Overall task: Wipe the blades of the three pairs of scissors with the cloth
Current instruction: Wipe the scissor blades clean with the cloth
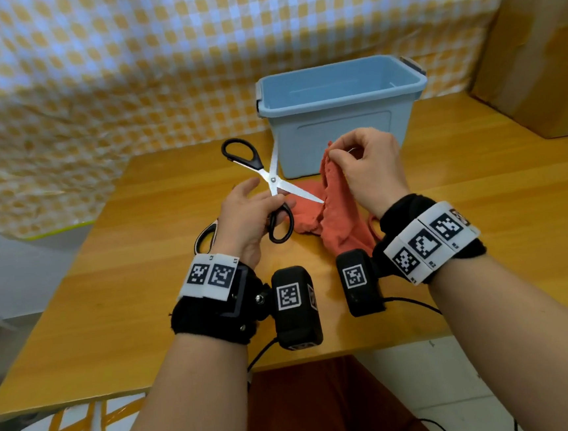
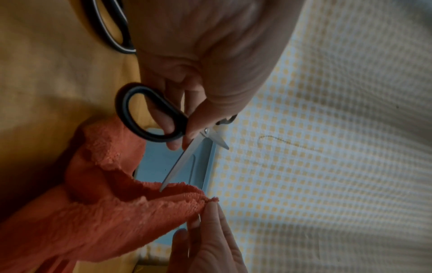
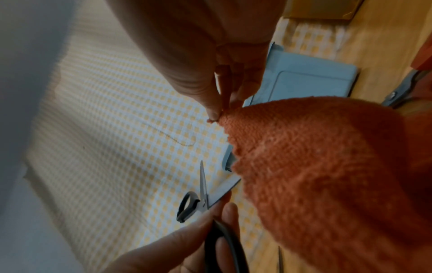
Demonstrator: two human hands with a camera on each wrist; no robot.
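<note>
My left hand (image 1: 257, 204) grips the lower handle of the black-handled scissors (image 1: 272, 179), which are spread wide into an X above the table. One blade tip reaches the orange-red cloth (image 1: 337, 217). My right hand (image 1: 339, 157) pinches the cloth's top corner and holds it up, while the rest drapes onto the table. The left wrist view shows the long blade (image 2: 182, 162) pointing into a fold of the cloth (image 2: 105, 212). A second pair of scissors (image 1: 205, 236) with a black-and-white handle lies under my left wrist. A third pair (image 3: 395, 96) lies to the right of the cloth.
An open light-blue plastic bin (image 1: 339, 83) stands just behind the hands on the wooden table (image 1: 481, 215). A large cardboard box (image 1: 536, 55) fills the back right. A yellow checked sheet (image 1: 126, 74) hangs behind the table.
</note>
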